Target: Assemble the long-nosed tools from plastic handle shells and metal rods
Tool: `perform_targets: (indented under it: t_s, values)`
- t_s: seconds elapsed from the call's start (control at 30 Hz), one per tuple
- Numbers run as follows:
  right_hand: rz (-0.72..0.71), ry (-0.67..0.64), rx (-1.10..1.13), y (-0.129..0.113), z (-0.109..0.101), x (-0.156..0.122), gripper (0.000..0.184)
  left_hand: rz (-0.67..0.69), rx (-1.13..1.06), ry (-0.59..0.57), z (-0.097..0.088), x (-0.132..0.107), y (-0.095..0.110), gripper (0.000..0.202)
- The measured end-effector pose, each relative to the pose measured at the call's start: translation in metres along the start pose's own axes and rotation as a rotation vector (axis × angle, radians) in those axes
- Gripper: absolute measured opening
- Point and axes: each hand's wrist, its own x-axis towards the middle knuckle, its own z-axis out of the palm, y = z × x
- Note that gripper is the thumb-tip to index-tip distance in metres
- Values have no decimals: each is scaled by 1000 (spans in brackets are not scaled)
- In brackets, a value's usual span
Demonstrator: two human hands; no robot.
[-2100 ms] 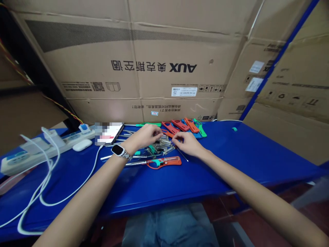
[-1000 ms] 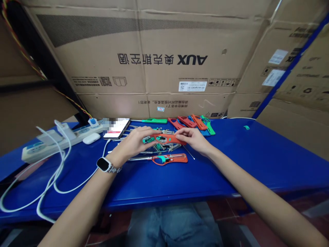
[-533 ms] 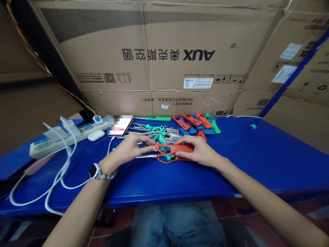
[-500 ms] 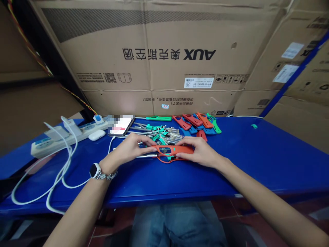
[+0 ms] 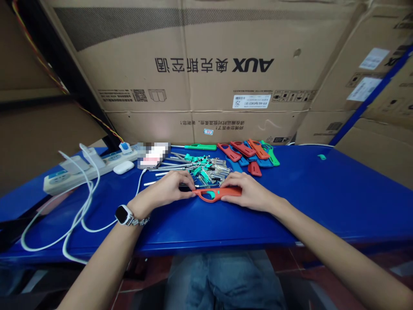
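An orange long-nosed lighter [image 5: 220, 193] with a green trigger lies level just above the blue table, its trigger loop toward me. At its left end, my left hand [image 5: 176, 186] pinches the nose between thumb and fingers. My right hand [image 5: 250, 191] is closed around the rear of the handle, covering its end. Behind both hands is a pile of lighter inner parts [image 5: 209, 170], with metal tubes, green triggers and clear tanks. Farther right lie several loose handle shells [image 5: 243, 149] in red, orange, blue and green.
A green lighter [image 5: 200, 147] lies at the back beside a phone [image 5: 153, 156]. On the left are a power strip [image 5: 97, 170], white cables [image 5: 87, 202] and a white earbud case [image 5: 123, 167]. Cardboard [image 5: 206, 38] walls the back. A small green piece [image 5: 322, 157] lies at right.
The two orange shell halves, apart before with a metal tube showing between them, now sit together as one handle. Both hands still hold its ends.
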Motion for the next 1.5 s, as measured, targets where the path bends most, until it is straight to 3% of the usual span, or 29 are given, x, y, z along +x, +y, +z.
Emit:
perform_targets:
  t_s: [1.5]
  values:
    - [14,-19,118,3,-3,4,28,-31,43,22,2,-2,3,12]
